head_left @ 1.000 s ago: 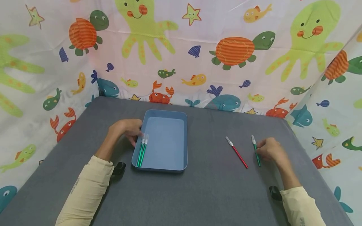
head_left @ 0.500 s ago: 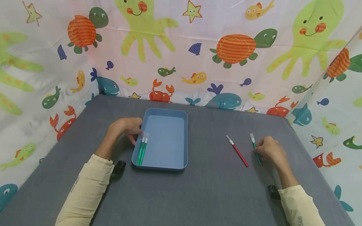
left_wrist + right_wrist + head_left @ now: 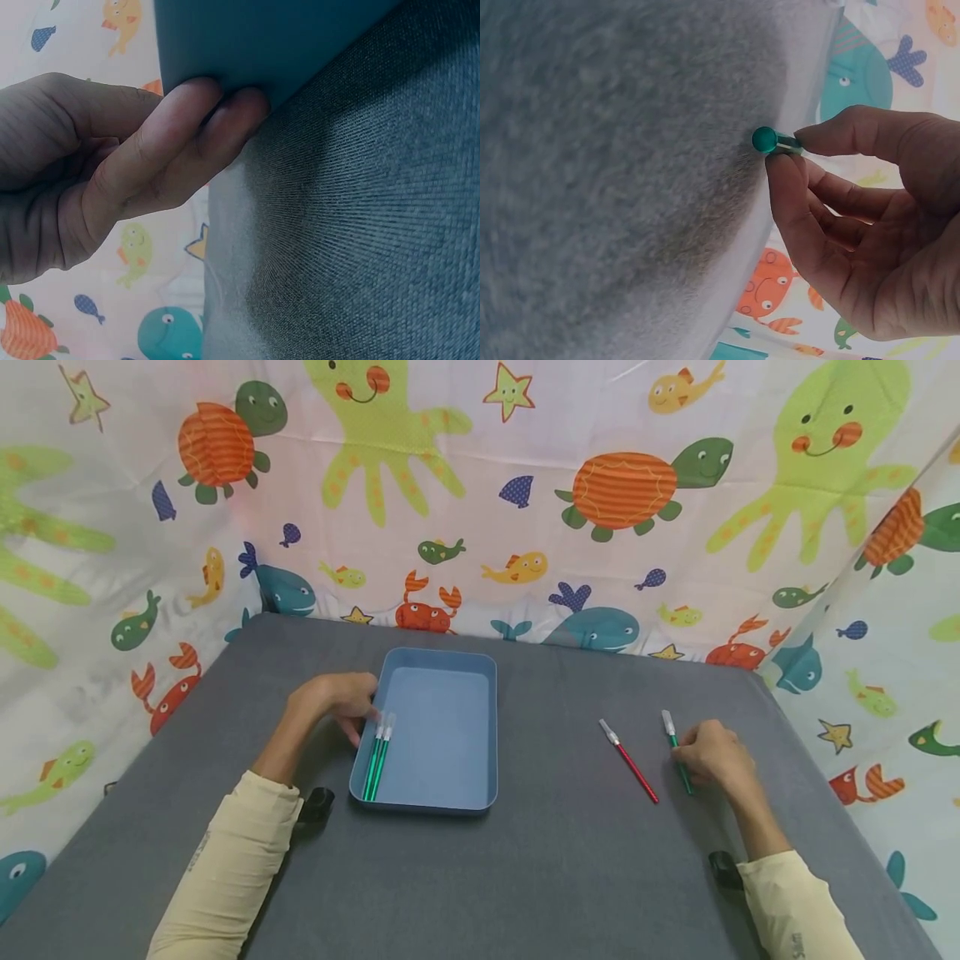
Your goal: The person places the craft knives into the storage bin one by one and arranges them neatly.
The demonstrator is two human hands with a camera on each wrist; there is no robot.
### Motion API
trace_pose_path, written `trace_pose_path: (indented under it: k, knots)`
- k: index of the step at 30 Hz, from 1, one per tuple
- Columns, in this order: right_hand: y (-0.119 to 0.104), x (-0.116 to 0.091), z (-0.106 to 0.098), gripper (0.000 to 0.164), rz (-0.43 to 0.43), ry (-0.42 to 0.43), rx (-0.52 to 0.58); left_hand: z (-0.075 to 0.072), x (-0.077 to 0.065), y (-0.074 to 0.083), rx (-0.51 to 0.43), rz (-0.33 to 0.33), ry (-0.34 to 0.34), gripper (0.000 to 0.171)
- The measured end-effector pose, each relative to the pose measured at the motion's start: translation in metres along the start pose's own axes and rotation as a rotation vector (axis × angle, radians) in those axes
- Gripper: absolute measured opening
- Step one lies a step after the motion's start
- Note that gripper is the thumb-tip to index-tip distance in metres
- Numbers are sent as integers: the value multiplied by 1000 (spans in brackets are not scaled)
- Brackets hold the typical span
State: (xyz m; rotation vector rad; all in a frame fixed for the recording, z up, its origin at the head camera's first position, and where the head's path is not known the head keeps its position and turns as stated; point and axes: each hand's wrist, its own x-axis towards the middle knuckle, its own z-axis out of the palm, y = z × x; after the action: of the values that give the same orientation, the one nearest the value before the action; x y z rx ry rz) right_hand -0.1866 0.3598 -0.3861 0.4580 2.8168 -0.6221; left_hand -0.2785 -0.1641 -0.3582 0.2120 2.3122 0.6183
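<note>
My left hand (image 3: pixel 337 700) holds the left wall of a blue tray (image 3: pixel 442 727), and two of its fingertips press the outside of that wall in the left wrist view. Inside the tray, along its left side, lie two green craft knives (image 3: pixel 377 768) with clear caps. Over on the right, my right hand (image 3: pixel 716 752) pinches another green craft knife (image 3: pixel 684 777) between thumb and fingers. Its round green end faces the camera in the right wrist view. Left of that hand, a red craft knife (image 3: pixel 636 771) with a clear cap lies slanted on the table.
A grey cloth covers the table (image 3: pixel 555 860). Behind it and at both sides hangs a curtain (image 3: pixel 465 468) printed with sea animals. The tray's raised rim stands between its contents and the red knife.
The right hand has shifted slightly left and away with the green craft knife, which it keeps pinched. The left hand, the tray and the red craft knife stay in place.
</note>
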Motion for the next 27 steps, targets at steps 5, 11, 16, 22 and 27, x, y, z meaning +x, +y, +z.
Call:
trace_pose_path:
  k: [5, 11, 16, 22, 27]
  knots:
    - [-5, -2, -2, 23, -5, -1, 7, 0, 1, 0, 10, 1, 5, 44]
    - [-17, -6, -6, 26, -9, 2, -5, 0, 2, 0, 13, -3, 3, 44]
    - [-31, -12, -9, 29, -15, 19, -18, -1, 2, -1, 16, -2, 8, 42]
    - [-47, -19, -11, 31, -53, 62, -2, -1, 3, -2, 0, 2, 5, 43]
    - [-59, -24, -11, 34, -85, 79, 25, 0, 3, -3, -11, -3, 4, 43]
